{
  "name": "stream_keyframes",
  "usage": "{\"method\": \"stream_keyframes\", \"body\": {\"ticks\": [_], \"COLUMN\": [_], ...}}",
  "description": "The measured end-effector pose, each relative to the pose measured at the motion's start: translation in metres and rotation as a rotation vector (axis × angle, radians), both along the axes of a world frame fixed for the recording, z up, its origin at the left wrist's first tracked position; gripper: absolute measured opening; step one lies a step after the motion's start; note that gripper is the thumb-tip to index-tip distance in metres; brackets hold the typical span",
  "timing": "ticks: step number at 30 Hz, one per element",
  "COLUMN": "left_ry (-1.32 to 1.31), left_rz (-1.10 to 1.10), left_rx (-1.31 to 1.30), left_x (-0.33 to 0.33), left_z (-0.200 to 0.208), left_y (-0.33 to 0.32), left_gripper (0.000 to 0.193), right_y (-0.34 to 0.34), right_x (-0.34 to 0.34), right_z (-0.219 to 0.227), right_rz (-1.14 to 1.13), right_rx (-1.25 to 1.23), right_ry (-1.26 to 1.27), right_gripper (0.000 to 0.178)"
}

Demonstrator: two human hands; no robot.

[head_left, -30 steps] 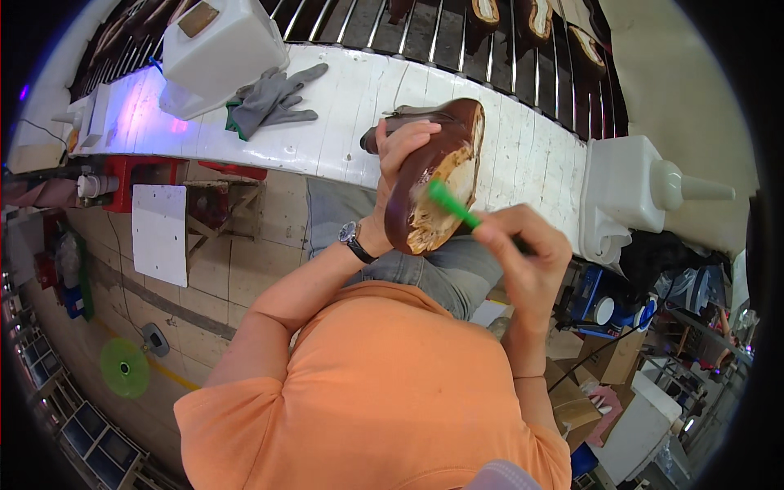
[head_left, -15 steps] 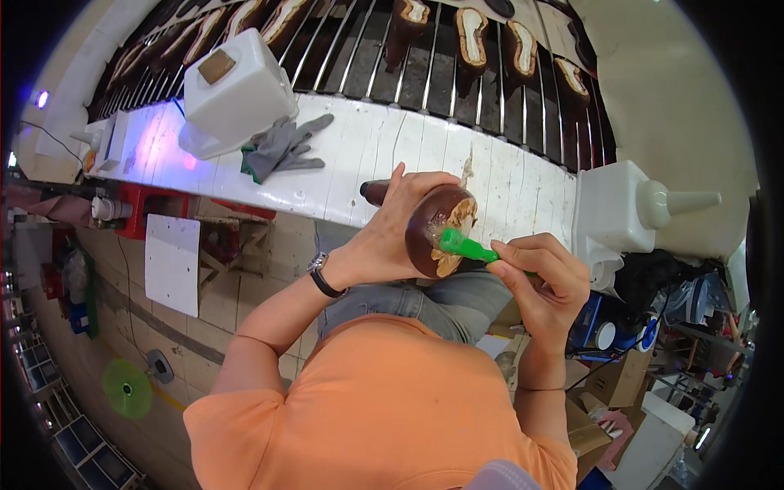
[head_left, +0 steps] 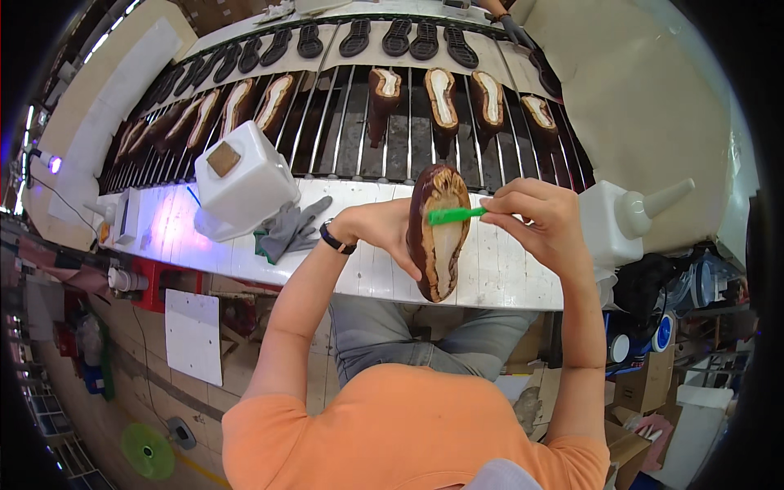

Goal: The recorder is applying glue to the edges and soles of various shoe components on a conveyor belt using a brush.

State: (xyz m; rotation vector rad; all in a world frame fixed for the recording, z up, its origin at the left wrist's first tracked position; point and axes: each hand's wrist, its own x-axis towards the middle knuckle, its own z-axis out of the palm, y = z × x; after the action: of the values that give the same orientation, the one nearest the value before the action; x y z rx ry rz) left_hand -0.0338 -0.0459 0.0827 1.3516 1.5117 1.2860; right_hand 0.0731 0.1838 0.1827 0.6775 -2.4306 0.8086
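Observation:
A dark brown shoe upper (head_left: 446,253) stands on end over the near edge of the white bench, its pale, glue-marked underside turned toward me. My left hand (head_left: 382,233) grips it from the left side, with the fingers hidden behind it. In my right hand (head_left: 535,219), pinched between thumb and fingers, is a green-handled brush (head_left: 456,216). The brush's head touches the upper part of the underside, near its left edge; the bristles are hard to make out.
Beyond the white bench (head_left: 359,282) runs a metal roller rack (head_left: 331,131) with several upturned shoe uppers; dark soles (head_left: 355,38) line its far side. A white square container (head_left: 245,181) and grey glove (head_left: 290,231) sit left, a spouted white bottle (head_left: 608,220) right. A gloved hand (head_left: 516,31) shows far off.
The shoe upper has been turned from end-on to show its whole underside. Both hands have moved farther out, and the brush has shifted to the underside's upper part. The view has tilted up.

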Motion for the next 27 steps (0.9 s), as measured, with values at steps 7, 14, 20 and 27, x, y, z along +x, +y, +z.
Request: {"method": "stream_keyframes", "body": {"ticks": [7,14,20,27], "left_ry": [-0.104,-0.127,-0.413,-0.475], "left_rz": [-0.02,-0.018,0.119,0.759], "left_rx": [-0.085,0.013,-0.01,0.214], "left_x": [-0.026,-0.029,-0.043,-0.033], "left_z": [-0.001,-0.006,-0.049,-0.129], "left_y": [0.012,0.012,-0.019,-0.027], "left_gripper": [0.081,0.086,0.088,0.09], "right_y": [0.015,0.006,0.045,0.116], "right_x": [-0.026,-0.023,0.035,0.199], "right_z": [-0.001,0.008,-0.004,-0.1], "right_rz": [-0.202,0.034,0.031,-1.192], "right_rx": [-0.208,0.175,-0.138,-0.556], "right_ry": [-0.164,-0.248,-0.537,-0.558], "right_gripper": [0.009,0.015,0.015,0.018]}}
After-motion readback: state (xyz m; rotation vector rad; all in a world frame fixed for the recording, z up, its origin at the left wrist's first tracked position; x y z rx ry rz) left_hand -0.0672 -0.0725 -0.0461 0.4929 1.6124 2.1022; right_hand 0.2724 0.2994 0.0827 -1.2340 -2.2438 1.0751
